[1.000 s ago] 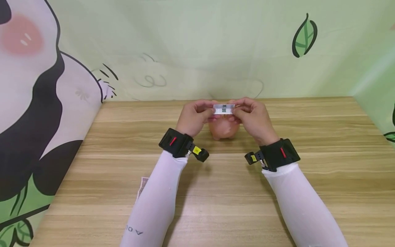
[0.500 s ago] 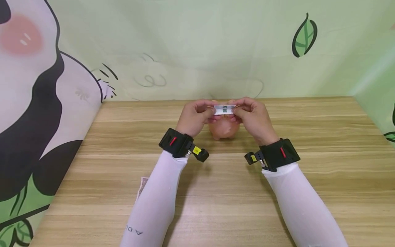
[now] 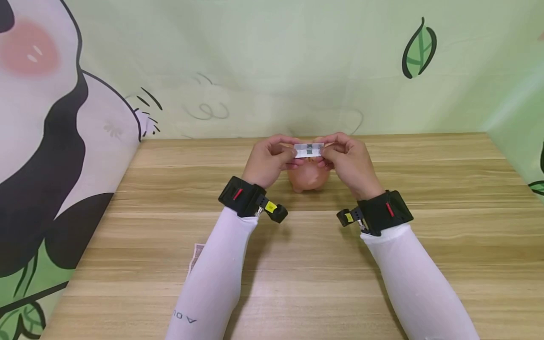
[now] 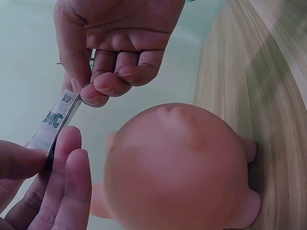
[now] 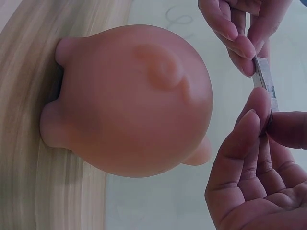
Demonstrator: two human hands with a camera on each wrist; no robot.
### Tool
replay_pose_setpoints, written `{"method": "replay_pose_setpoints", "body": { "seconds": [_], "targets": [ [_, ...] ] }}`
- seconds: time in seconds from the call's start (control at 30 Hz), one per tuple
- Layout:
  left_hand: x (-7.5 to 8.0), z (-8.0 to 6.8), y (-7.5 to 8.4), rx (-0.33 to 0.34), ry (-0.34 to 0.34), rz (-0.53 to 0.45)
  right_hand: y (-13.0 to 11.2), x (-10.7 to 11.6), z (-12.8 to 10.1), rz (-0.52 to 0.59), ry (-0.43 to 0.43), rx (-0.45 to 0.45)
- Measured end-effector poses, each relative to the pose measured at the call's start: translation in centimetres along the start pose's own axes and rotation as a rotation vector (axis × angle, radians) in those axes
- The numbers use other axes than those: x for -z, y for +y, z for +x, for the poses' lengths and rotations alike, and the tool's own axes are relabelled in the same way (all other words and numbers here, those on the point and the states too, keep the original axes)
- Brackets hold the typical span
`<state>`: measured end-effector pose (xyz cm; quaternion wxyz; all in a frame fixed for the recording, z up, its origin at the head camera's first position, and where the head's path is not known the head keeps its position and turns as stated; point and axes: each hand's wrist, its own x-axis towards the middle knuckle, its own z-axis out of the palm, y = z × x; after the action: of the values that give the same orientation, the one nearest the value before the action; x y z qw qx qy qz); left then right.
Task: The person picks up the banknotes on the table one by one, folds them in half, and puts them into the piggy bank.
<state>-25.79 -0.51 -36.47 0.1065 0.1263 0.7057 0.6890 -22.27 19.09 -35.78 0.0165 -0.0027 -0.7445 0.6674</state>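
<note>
Near the table's back edge, my left hand (image 3: 265, 163) and right hand (image 3: 352, 163) pinch the two ends of a narrow folded paper note (image 3: 309, 150) between thumb and fingers. It is white with green print, and the left wrist view shows a character on the strip (image 4: 53, 117). Seen edge-on in the right wrist view, the note (image 5: 266, 82) is folded in layers. A pink piggy bank (image 3: 309, 177) stands on its feet just below and behind the hands, apart from the note. Its curled tail (image 5: 165, 69) faces the wrist cameras. The hands and note hide its top in the head view.
Another printed paper note (image 3: 196, 255) lies on the wooden table (image 3: 323, 274), partly covered by my left forearm. A pale green printed backdrop (image 3: 272, 66) rises right behind the table's back edge. Each wrist carries a black strap with a small camera (image 3: 276, 212).
</note>
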Motion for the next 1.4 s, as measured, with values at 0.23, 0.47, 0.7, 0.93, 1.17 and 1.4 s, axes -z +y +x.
{"method": "replay_pose_setpoints", "body": {
  "seconds": [0.23, 0.47, 0.7, 0.93, 1.17, 1.4],
  "targets": [
    [0.09, -0.06, -0.03, 0.005, 0.006, -0.016, 0.06, 0.04, 0.08, -0.02, 0.0, 0.023],
    [0.0, -0.06, 0.04, -0.007, 0.016, -0.009, 0.04, -0.1, 0.03, -0.008, 0.003, 0.03],
    [-0.01, 0.04, -0.02, -0.005, 0.022, -0.008, 0.01, -0.21, 0.0, -0.011, 0.011, 0.013],
    [0.0, 0.07, -0.1, -0.016, 0.029, 0.0, -0.33, -0.24, 0.0, -0.032, 0.025, -0.024],
    [-0.04, 0.05, -0.07, -0.004, 0.035, -0.002, -0.2, -0.2, 0.06, -0.055, 0.019, -0.017],
    [-0.15, -0.05, 0.02, 0.008, 0.026, -0.007, 0.0, -0.26, 0.05, -0.083, 0.023, 0.008]
  ]
}}
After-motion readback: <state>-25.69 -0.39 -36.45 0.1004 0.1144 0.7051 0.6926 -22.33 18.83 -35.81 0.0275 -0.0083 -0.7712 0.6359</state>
